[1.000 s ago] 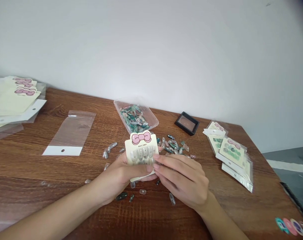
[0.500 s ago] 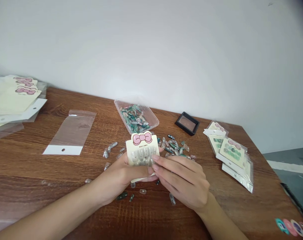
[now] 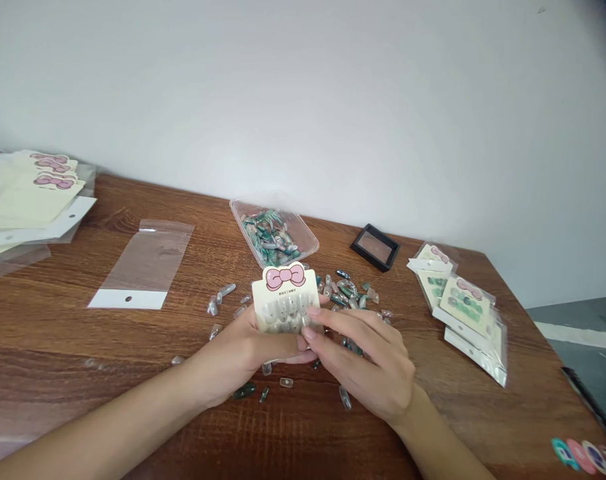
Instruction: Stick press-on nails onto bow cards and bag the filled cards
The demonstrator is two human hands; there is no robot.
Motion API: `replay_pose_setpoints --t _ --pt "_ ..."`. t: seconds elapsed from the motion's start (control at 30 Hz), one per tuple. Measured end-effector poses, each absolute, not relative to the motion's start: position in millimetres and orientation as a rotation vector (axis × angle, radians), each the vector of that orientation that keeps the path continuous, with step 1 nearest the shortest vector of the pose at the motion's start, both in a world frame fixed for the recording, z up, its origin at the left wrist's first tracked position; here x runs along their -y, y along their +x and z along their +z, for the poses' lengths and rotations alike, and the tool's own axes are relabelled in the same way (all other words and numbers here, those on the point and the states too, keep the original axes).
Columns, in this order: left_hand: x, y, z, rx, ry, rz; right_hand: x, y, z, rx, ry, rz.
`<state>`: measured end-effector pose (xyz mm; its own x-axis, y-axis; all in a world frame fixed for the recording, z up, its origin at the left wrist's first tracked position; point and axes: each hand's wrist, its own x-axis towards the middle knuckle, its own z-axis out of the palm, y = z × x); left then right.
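Note:
My left hand [image 3: 243, 357] holds a cream card [image 3: 286, 300] with a pink bow at its top, thumb over the lower front and fingers behind. Rows of clear, silvery press-on nails [image 3: 285, 313] sit on the card. The fingertips of my right hand [image 3: 367, 360] touch the nails at the card's right edge; whether they pinch one is too small to tell. Loose green and clear nails [image 3: 350, 293] lie on the table behind and around my hands. Just beyond the card is a clear plastic tray [image 3: 310, 243] of mostly green nails.
A clear bag with a white header [image 3: 127, 299] lies flat at the left. Stacked bow cards [image 3: 33, 200] are at the far left. A black frame [image 3: 375, 247] stands back right, near bagged nail cards [image 3: 465, 303]. Round stickers [image 3: 583, 457] show at the lower right corner.
The fingers of my right hand have shifted slightly, with the index and thumb a little more apart at the card's edge. The card stays in my left hand.

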<state>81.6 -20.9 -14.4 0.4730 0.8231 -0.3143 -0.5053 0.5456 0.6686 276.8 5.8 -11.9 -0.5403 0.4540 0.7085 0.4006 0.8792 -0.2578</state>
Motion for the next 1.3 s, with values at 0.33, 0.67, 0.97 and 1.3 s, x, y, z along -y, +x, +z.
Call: replay_pose_setpoints --t 0.33,0.67,0.97,1.3 --pt "21.8 81.7 -14.7 -0.649 0.576 0.893 -7.5 283.8 -14.0 2.299 -0.582 0.015" --pt "18.9 81.7 -12.4 -0.669 0.600 0.908 -7.4 284.2 -12.1 2.311 -0.583 0.150" --pt "20.1 81.9 -13.9 -0.648 0.578 0.912 -10.0 285.9 -10.0 2.326 -0.578 0.027" --pt "19.0 81.2 -13.5 -0.692 0.623 0.904 -8.3 286.0 -14.8 2.375 -0.599 0.026"
